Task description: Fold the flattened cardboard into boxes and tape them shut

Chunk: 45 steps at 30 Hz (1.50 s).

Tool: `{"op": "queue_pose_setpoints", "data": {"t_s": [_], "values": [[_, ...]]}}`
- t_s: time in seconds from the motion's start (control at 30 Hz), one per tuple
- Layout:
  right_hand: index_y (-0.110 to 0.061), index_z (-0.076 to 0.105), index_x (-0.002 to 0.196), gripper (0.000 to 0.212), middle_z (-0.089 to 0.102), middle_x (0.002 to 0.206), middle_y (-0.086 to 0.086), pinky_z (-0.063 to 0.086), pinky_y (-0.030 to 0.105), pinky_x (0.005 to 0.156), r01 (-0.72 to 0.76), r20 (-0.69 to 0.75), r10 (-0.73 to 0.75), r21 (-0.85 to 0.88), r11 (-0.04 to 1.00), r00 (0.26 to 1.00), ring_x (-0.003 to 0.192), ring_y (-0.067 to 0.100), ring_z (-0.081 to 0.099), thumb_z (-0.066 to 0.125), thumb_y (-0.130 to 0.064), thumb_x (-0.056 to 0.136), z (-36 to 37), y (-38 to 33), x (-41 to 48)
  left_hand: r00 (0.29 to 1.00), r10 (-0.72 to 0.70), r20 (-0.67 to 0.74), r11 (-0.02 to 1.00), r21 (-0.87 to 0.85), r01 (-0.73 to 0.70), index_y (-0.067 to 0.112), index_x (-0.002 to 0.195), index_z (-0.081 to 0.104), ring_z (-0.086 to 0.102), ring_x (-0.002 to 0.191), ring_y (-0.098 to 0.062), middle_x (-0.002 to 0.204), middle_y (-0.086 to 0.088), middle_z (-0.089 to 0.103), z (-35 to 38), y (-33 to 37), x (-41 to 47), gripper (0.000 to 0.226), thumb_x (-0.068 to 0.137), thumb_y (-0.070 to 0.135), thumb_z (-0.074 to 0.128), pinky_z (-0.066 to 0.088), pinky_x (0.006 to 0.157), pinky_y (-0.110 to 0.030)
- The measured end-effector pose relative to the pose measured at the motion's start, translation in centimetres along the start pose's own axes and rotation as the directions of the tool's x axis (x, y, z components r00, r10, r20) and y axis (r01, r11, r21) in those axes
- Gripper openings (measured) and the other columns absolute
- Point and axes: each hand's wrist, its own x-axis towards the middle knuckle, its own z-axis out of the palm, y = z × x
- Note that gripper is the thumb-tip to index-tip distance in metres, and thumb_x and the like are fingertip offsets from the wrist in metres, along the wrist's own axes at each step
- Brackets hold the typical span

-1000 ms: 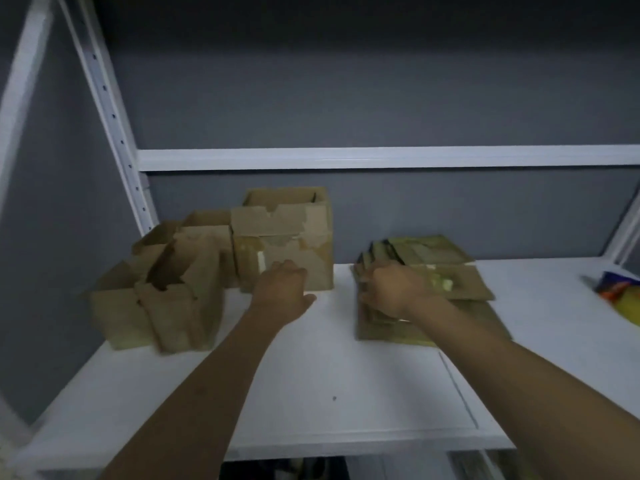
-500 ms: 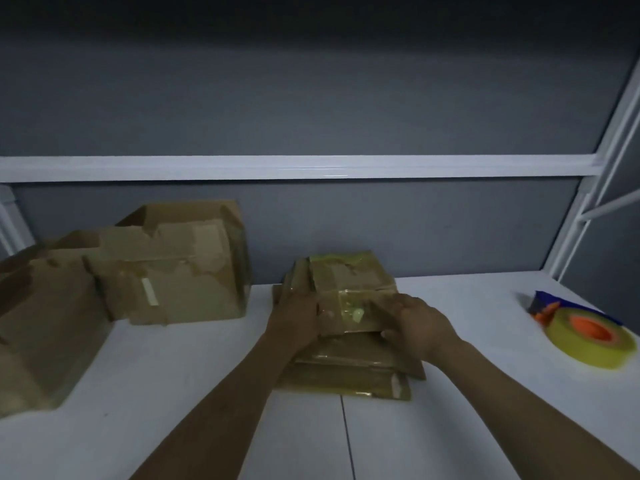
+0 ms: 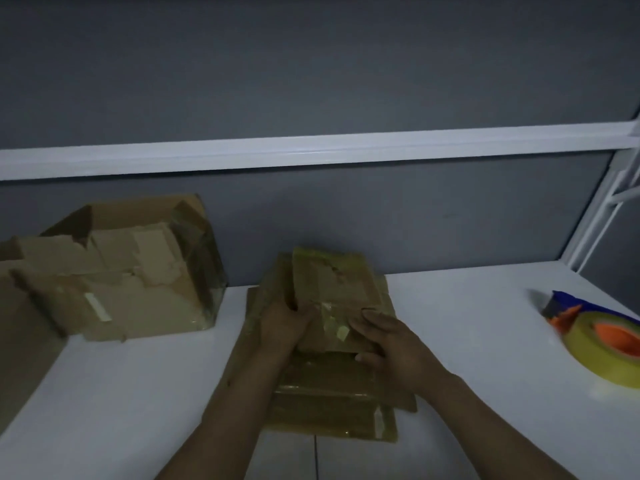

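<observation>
Both left hand (image 3: 282, 329) and right hand (image 3: 393, 344) grip the top cardboard (image 3: 334, 289), now tilted up.

White shelf (image 3: 467, 341): boxes (image 3: 138, 282), flattened cardboard (image 3: 329, 407) (stacked), tape roll (image 3: 595, 355)

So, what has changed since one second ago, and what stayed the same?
The left hand moved right, from the folded boxes to the stack of flattened cardboard. Both hands now grip the top piece, the right hand at its near edge; its far end seems raised. The folded boxes and the stack stayed put on the shelf.
</observation>
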Motion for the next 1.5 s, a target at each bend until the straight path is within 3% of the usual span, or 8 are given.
{"op": "queue_pose_setpoints", "data": {"t_s": [0.2,0.33,0.53,0.7,0.83,1.07,1.3,1.5], "values": [[-0.047,0.033,0.136,0.061,0.027,0.146,-0.021,0.018,0.016,0.114,-0.033,0.083,0.003,0.365,0.93,0.997,0.135,-0.002,0.025,0.055,-0.059,0.081,-3.9,1.8,-0.3,0.999,-0.043,-0.005,0.952,-0.304,0.039,0.011,0.091,0.067,0.06,0.073,-0.017,0.078,-0.002,0.064,1.5,4.6,-0.8,0.011,0.091,0.022,0.064,0.047,0.058,-0.025],[-0.029,0.051,0.135,0.047,0.055,0.124,-0.011,0.034,0.001,0.088,-0.069,-0.081,0.123,0.485,0.872,0.989,0.112,0.001,0.05,0.057,-0.042,0.09,-8.1,4.3,0.0,0.998,0.017,0.064,0.915,-0.403,0.01,0.009,0.083,0.067,0.068,0.084,-0.031,0.092,-0.02,0.071,4.7,8.5,-2.1,0.014,0.091,0.021,0.063,0.056,0.074,-0.04],[-0.028,0.059,0.125,0.074,0.063,0.12,-0.007,0.049,0.033,0.092,-0.211,-0.185,0.35,0.52,0.827,0.918,0.108,0.013,0.058,0.046,-0.08,0.074,-12.1,12.1,-0.5,0.976,0.162,0.144,0.928,-0.358,-0.102,0.02,0.101,0.069,0.07,0.091,-0.02,0.097,-0.003,0.074,12.7,13.5,-4.9,0.016,0.091,0.011,0.062,0.057,0.082,-0.035],[-0.039,0.049,0.129,0.076,0.057,0.13,-0.008,0.051,0.039,0.093,-0.293,0.155,0.357,0.881,0.373,0.921,0.11,0.012,0.058,0.054,-0.079,0.065,-14.2,17.1,-2.8,0.947,0.224,0.229,0.924,-0.358,-0.132,0.011,0.122,0.063,0.068,0.101,-0.022,0.108,-0.006,0.073,19.9,15.0,-6.8,0.039,0.09,-0.01,0.054,0.055,0.09,-0.036],[-0.043,0.042,0.133,0.074,0.06,0.123,-0.013,0.053,0.029,0.074,-0.291,0.243,0.228,0.933,0.212,0.943,0.106,0.009,0.061,0.06,-0.069,0.066,-15.7,18.7,-3.5,0.951,0.215,0.22,0.902,-0.418,-0.107,0.016,0.115,0.065,0.069,0.092,-0.012,0.103,-0.001,0.074,22.2,15.6,-8.0,0.04,0.085,-0.009,0.064,0.056,0.08,-0.025],[-0.029,0.055,0.117,0.028,0.066,0.11,0.005,0.058,0.04,0.079,-0.381,0.275,0.36,0.886,0.265,0.892,0.098,0.024,0.066,0.056,-0.031,0.089,-15.4,18.4,-2.2,0.991,0.106,0.083,0.945,-0.318,-0.074,0.018,0.126,0.059,0.068,0.076,-0.001,0.089,-0.002,0.073,21.5,15.1,-7.6,0.042,0.087,0.007,0.069,0.053,0.07,-0.016],[-0.036,0.038,0.143,0.049,0.057,0.127,-0.005,0.047,0.033,0.09,-0.21,-0.023,0.28,0.603,0.769,0.96,0.113,0.02,0.056,0.048,-0.03,0.095,-16.1,15.3,-0.4,0.972,0.072,-0.225,0.973,-0.2,-0.118,0.021,0.139,0.048,0.065,0.091,-0.015,0.108,-0.011,0.066,15.2,12.5,-4.5,0.057,0.09,-0.007,0.056,0.048,0.067,-0.013],[-0.029,0.059,0.125,0.032,0.066,0.104,-0.003,0.054,0.035,0.078,-0.242,0.026,0.255,0.422,0.874,0.967,0.085,0.016,0.062,0.044,-0.03,0.097,-14.8,12.3,1.3,0.922,-0.124,-0.366,0.975,-0.216,0.045,0.025,0.122,0.062,0.057,0.067,-0.015,0.086,-0.003,0.066,8.6,7.1,-1.4,0.035,0.093,0.006,0.058,0.048,0.053,-0.021]]}}
